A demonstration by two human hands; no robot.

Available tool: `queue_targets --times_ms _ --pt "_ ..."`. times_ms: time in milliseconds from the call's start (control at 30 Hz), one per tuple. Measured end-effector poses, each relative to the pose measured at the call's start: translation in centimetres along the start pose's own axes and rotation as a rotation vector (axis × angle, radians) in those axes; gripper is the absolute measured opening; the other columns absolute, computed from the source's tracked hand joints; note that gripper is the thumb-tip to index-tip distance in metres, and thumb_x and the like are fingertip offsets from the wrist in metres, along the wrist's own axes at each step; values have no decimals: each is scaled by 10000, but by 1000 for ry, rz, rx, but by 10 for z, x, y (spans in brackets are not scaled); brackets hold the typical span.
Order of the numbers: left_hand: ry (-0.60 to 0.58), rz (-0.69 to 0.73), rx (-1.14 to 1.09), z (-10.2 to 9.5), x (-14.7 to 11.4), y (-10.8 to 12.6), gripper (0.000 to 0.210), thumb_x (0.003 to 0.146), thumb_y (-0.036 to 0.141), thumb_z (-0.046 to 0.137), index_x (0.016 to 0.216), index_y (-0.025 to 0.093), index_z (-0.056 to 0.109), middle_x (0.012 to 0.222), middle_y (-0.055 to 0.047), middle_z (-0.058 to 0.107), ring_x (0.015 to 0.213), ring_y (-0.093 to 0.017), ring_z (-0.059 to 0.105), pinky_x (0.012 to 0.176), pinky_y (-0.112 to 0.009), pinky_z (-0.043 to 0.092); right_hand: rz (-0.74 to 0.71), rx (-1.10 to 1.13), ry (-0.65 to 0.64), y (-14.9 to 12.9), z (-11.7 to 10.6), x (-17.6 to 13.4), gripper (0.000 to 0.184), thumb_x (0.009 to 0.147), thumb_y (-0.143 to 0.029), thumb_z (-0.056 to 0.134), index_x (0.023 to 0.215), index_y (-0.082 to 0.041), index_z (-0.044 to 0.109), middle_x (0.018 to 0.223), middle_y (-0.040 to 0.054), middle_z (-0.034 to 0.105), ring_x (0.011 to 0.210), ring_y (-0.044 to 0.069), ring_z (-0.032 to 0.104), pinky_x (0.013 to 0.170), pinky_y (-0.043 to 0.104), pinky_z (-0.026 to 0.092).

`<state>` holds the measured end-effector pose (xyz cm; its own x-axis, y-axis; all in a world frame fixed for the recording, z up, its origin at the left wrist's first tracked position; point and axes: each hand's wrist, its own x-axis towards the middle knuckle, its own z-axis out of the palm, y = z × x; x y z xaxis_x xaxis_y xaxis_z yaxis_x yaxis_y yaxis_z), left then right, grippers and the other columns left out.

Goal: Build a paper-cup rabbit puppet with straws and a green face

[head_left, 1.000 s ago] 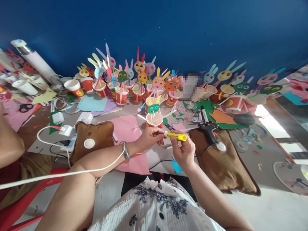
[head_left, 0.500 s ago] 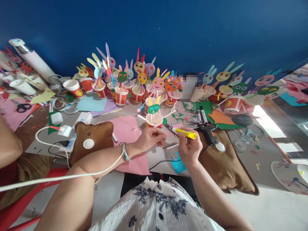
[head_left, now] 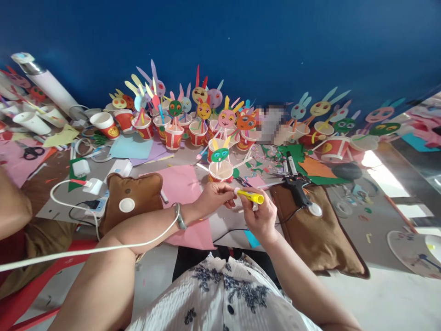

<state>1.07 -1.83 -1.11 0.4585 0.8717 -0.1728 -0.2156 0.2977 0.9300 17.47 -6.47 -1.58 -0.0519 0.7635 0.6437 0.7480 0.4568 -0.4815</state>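
My right hand [head_left: 261,218] is closed round a yellow glue stick [head_left: 253,197], its white tip pointing left. That tip meets the fingertips of my left hand [head_left: 217,197]. The left fingers are pinched together; a small pale pink piece shows between them in the earlier frame, but now it is mostly hidden. Just beyond my hands stands a red and white paper cup [head_left: 221,174] bearing a green paper face [head_left: 220,155] with yellow ears. Under my left wrist lies a sheet of pink paper [head_left: 184,191].
Many similar cups with paper animal faces line the blue wall [head_left: 220,41]. A black glue gun [head_left: 299,191] rests by a brown cushion [head_left: 320,234]. Another brown cushion [head_left: 138,193] lies left, near a power strip [head_left: 99,207]. A white cable [head_left: 86,254] crosses my left arm.
My right hand has moved left with the glue stick, bringing its tip to my left fingertips. The left hand has stayed almost in place.
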Motion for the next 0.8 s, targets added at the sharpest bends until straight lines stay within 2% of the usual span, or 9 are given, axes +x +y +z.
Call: queue_targets --times_ms 167,300,467,533,667,800 --pt "20 22 -4 1 -2 1 296 723 377 816 783 100 732 596 -17 663 564 -101 630 595 -235 557 -16 -14 44 3 4 1 107 960 -266 600 1041 -216 649 931 78 759 788 201 723 712 321 574" --pt "-47 12 -29 1 -3 3 320 700 395 841 797 108 739 591 -22 679 537 -108 633 581 -250 567 78 19 53 14 9 3 145 965 -325 590 987 -203 666 914 79 758 780 204 723 705 321 571" --pt "64 -30 -36 0 -1 5 350 715 419 835 776 93 724 632 -32 683 552 -94 633 576 -230 566 236 77 258 26 3 2 216 951 -370 615 1061 -195 676 986 95 750 850 228 730 775 369 580" --pt "77 -35 -31 0 0 5 350 737 421 820 799 88 728 644 -35 682 570 -96 640 587 -229 568 218 100 231 22 -1 0 215 938 -368 633 1068 -202 676 988 94 749 851 232 732 781 376 584" --pt "60 -14 -19 -1 0 2 352 754 429 803 807 90 724 634 -38 681 581 -101 646 612 -233 570 139 95 75 8 -2 -1 171 942 -347 628 1043 -219 679 932 73 758 815 219 732 754 351 590" --pt "34 -6 -8 0 0 -2 344 750 428 801 810 98 725 612 -26 672 570 -103 641 611 -236 566 56 36 54 1 5 -2 140 957 -318 606 1032 -215 665 911 69 764 759 198 728 707 316 589"
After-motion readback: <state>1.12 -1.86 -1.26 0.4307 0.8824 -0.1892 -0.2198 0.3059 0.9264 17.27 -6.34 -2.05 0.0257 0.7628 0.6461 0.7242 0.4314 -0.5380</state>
